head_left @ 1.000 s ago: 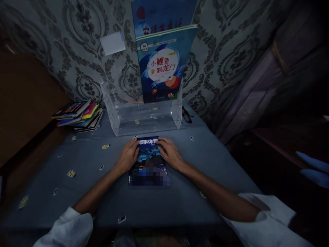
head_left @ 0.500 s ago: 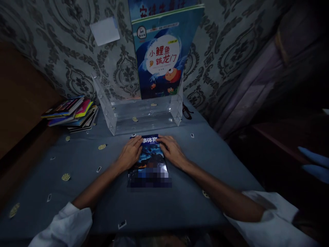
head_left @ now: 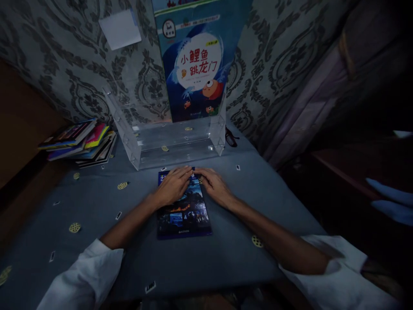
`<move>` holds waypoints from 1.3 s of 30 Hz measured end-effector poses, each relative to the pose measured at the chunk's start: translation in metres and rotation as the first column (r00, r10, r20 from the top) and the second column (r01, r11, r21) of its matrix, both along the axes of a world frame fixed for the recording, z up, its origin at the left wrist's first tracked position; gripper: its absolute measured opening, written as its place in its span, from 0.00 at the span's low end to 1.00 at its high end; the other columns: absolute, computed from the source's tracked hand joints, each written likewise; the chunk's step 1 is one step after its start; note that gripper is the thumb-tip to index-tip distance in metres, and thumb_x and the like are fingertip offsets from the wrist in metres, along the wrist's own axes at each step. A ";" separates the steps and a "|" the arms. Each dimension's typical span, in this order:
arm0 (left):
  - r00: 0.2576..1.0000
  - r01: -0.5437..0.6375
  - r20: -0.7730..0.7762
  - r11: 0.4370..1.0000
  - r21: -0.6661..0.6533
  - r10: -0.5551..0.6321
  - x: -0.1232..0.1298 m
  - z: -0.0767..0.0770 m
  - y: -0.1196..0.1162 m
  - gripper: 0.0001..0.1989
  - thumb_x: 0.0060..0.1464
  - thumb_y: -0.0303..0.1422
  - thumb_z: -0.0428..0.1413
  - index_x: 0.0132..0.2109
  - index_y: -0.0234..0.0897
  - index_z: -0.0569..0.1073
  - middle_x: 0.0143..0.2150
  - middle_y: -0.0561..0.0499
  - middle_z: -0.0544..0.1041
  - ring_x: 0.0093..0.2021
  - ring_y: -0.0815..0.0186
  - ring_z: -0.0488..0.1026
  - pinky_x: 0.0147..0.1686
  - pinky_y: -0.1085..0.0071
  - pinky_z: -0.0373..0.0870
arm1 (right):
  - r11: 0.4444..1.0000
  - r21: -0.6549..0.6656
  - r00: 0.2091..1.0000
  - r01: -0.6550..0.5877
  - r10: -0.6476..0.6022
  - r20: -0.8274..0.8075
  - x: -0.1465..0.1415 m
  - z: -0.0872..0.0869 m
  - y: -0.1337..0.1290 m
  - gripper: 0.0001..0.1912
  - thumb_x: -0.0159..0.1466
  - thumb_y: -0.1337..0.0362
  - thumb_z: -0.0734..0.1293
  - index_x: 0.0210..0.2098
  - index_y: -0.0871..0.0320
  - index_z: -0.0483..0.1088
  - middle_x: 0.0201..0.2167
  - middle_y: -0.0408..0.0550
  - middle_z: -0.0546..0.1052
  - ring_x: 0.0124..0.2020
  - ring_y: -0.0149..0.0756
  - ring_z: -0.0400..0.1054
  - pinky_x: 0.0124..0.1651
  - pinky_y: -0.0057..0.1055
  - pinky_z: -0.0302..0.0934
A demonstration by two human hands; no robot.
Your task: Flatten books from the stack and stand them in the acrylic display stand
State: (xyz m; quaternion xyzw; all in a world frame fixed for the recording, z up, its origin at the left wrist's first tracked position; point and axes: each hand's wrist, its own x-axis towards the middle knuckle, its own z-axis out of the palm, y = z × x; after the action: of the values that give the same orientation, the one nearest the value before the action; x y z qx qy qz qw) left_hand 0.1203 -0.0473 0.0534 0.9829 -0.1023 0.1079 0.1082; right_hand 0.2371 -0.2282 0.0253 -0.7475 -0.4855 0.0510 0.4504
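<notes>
A dark blue book [head_left: 183, 219] with a glossy picture cover lies flat on the cloth-covered table. My left hand [head_left: 174, 186] rests across its upper part, palm down with fingers stretched out, and hides much of the title. At the book's upper right edge is my right hand [head_left: 214, 186], its fingers extended toward the left fingertips; it grips nothing that I can see. Just beyond the book stands a clear acrylic rack [head_left: 176, 157]. Upright at the back of the rack is a blue picture book [head_left: 196, 97] with a red fish, and another book partly shows behind it.
A pile of books [head_left: 79, 142] lies at the table's left back. Dark-framed glasses [head_left: 231, 137] sit right of the rack. A white card [head_left: 120, 30] is on the patterned wall, and a curtain [head_left: 300, 99] hangs at right. The blue tablecloth [head_left: 135, 262] has pineapple prints.
My left hand has slid right across the cover, uncovering the book's upper left corner. My right hand stays at the right edge. The camera view has shifted slightly.
</notes>
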 end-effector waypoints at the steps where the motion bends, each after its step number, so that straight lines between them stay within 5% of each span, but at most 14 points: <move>1: 1.000 0.006 -0.003 1.000 0.001 -0.006 0.002 0.001 0.000 0.21 0.69 0.31 0.44 0.65 0.34 0.65 0.68 0.42 0.66 0.69 0.58 0.62 0.67 0.55 0.59 | 1.000 -0.009 1.000 -0.001 0.001 -0.008 0.001 0.001 0.000 0.23 0.67 0.71 0.57 0.56 0.53 0.73 0.54 0.51 0.77 0.57 0.45 0.68 0.62 0.50 0.61; 39: 1.000 -0.011 -0.025 1.000 0.027 0.012 0.010 -0.003 0.002 0.22 0.69 0.30 0.43 0.66 0.33 0.66 0.69 0.41 0.65 0.71 0.61 0.58 0.68 0.56 0.56 | 1.000 0.010 0.998 -0.029 0.028 0.053 0.020 -0.004 0.013 0.25 0.64 0.73 0.58 0.59 0.57 0.68 0.56 0.54 0.76 0.58 0.44 0.69 0.63 0.49 0.61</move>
State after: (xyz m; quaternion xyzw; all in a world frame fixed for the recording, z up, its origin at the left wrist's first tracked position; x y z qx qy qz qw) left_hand 0.1301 -0.0456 0.0508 0.9862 -0.0967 0.0946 0.0959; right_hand 0.2567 -0.2153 0.0216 -0.7391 -0.5080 0.0351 0.4409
